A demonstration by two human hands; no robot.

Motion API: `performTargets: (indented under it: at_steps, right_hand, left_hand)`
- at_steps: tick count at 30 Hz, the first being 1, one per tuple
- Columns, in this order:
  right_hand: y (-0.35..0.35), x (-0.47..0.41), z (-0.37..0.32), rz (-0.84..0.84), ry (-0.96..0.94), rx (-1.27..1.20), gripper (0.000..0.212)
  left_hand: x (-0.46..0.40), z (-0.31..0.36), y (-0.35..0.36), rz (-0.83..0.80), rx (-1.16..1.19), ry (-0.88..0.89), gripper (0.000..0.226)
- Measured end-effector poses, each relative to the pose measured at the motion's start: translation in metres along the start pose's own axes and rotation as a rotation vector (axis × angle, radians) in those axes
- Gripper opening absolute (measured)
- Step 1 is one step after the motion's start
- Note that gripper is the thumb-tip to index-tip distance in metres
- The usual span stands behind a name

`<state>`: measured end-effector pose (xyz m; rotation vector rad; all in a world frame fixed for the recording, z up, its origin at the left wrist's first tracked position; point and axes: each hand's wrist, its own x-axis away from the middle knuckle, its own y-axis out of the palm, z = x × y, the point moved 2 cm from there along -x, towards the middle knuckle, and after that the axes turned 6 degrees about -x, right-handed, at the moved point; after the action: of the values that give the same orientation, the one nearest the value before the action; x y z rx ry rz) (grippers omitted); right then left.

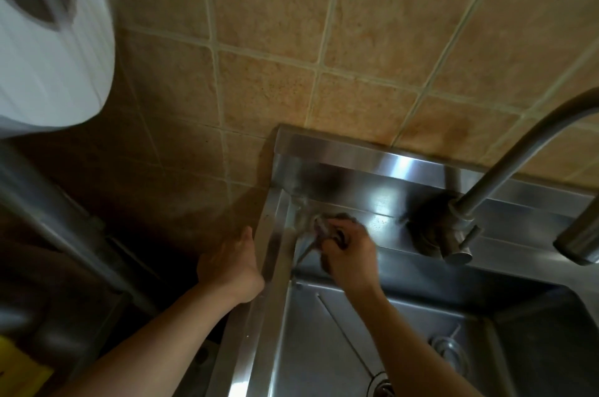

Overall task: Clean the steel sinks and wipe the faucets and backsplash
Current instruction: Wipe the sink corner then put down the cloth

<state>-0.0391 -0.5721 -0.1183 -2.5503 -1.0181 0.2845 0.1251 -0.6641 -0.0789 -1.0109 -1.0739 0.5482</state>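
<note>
A steel sink (324,331) fills the lower right, its drain (382,385) at the bottom edge. My right hand (348,254) grips a dark scrub pad (324,226) and presses it on the sink's back left corner ledge. My left hand (231,262) rests on the sink's left rim (275,234) with the thumb up; its fingers are hidden over the edge. A steel faucet (505,169) rises from its base (440,228) at the right, spout (577,242) hanging over the basin. The steel backsplash strip (372,153) runs below tan wall tiles (324,40).
A white paper dispenser (48,40) hangs at the upper left. Below it a steel pipe (64,224) slants down beside the sink. Something yellow (19,367) shows at the bottom left corner. A second round fitting (450,354) sits in the basin's right side.
</note>
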Motion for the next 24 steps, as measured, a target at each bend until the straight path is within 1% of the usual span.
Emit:
performTargets:
  at_steps: [1, 3, 4, 5, 6, 8, 10, 12, 13, 15, 17, 19, 21, 22, 23, 24]
  right_hand:
    - [-0.011, -0.004, 0.004, 0.127, 0.034, -0.011, 0.016]
    - [-0.034, -0.018, 0.014, 0.350, 0.085, 0.079, 0.032]
    - [-0.043, -0.027, 0.017, 0.414, 0.154, 0.140, 0.038]
    - [-0.049, -0.035, 0.020, 0.427, 0.257, 0.213, 0.044]
    - [-0.053, -0.041, 0.023, 0.394, 0.345, 0.306, 0.050]
    - [-0.047, -0.045, 0.025, 0.309, 0.416, 0.494, 0.057]
    - [-0.028, -0.040, 0.018, 0.233, 0.387, 0.571, 0.055]
    - [-0.003, -0.035, 0.009, 0.143, 0.283, 0.597, 0.046]
    - [0.009, -0.032, 0.003, 0.100, 0.204, 0.592, 0.042]
    - [0.035, -0.028, -0.007, 0.028, 0.034, 0.507, 0.034]
    - [0.054, -0.020, -0.015, -0.076, -0.107, 0.494, 0.035]
    - [0.060, -0.017, -0.021, -0.188, -0.147, 0.506, 0.038]
    - [0.056, -0.016, -0.025, -0.275, -0.132, 0.442, 0.034]
    - [0.052, -0.016, -0.028, -0.291, -0.127, 0.376, 0.032]
    - [0.047, -0.016, -0.033, -0.272, -0.133, 0.315, 0.030]
    - [0.044, -0.019, -0.038, -0.208, -0.159, 0.272, 0.030]
  left_hand:
    - [-0.001, -0.001, 0.000, 0.003, -0.003, 0.008, 0.080]
    - [-0.001, -0.001, 0.000, 0.003, -0.009, 0.023, 0.080]
    - [-0.002, -0.002, 0.000, 0.005, -0.004, 0.029, 0.081]
    - [-0.004, -0.003, 0.001, 0.007, 0.004, 0.034, 0.082]
    - [-0.005, -0.005, 0.001, 0.007, 0.014, 0.037, 0.083]
    - [-0.006, -0.008, 0.001, 0.011, 0.028, 0.038, 0.086]
    - [-0.007, -0.012, 0.001, 0.011, 0.030, 0.039, 0.089]
    - [-0.007, -0.015, 0.002, 0.004, 0.040, 0.040, 0.091]
    - [-0.007, -0.016, 0.003, 0.003, 0.046, 0.039, 0.091]
    - [-0.008, -0.017, 0.003, 0.009, 0.051, 0.040, 0.090]
    - [-0.007, -0.018, 0.002, 0.012, 0.051, 0.042, 0.088]
    - [-0.005, -0.020, 0.001, 0.016, 0.050, 0.040, 0.086]
    - [-0.004, -0.023, 0.002, 0.021, 0.048, 0.042, 0.085]
    - [-0.003, -0.024, 0.003, 0.021, 0.050, 0.044, 0.085]
    - [-0.003, -0.025, 0.004, 0.019, 0.050, 0.047, 0.086]
    - [-0.002, -0.026, 0.005, 0.017, 0.051, 0.051, 0.086]
